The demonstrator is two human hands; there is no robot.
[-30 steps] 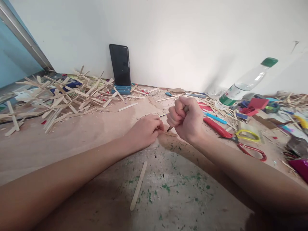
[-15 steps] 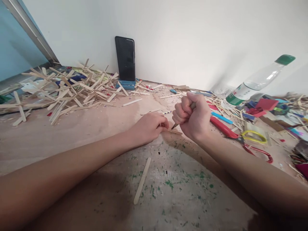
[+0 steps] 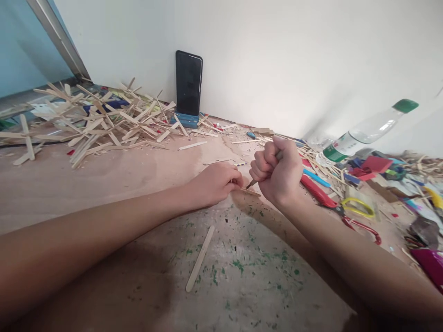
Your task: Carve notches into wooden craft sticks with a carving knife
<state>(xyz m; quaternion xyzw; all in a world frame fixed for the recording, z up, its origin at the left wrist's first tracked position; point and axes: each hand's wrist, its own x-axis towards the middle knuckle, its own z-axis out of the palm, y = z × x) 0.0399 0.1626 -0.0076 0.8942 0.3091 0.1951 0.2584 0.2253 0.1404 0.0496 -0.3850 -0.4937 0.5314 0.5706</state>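
Note:
My left hand rests low on the table, its fingertips pinched on one end of a wooden craft stick. The free end of that stick pokes out to the right, under my other hand. My right hand is a fist, thumb uppermost, wrapped round a slim tool with a dark pointed tip. The tip points down and touches or nearly touches the stick beside my left fingertips. Most of the tool's handle is hidden in the fist. Nearer to me, a loose craft stick lies on the tabletop.
A heap of craft sticks spreads at the back left. Beside it a phone stands in a blue holder. To the right are red-handled scissors, a tilted plastic bottle and coloured scraps. Green specks mark the tabletop.
The camera view has tilted slightly, so the background looks rotated. Both hands keep nearly the same place and grip, with the tool tip still at the stick.

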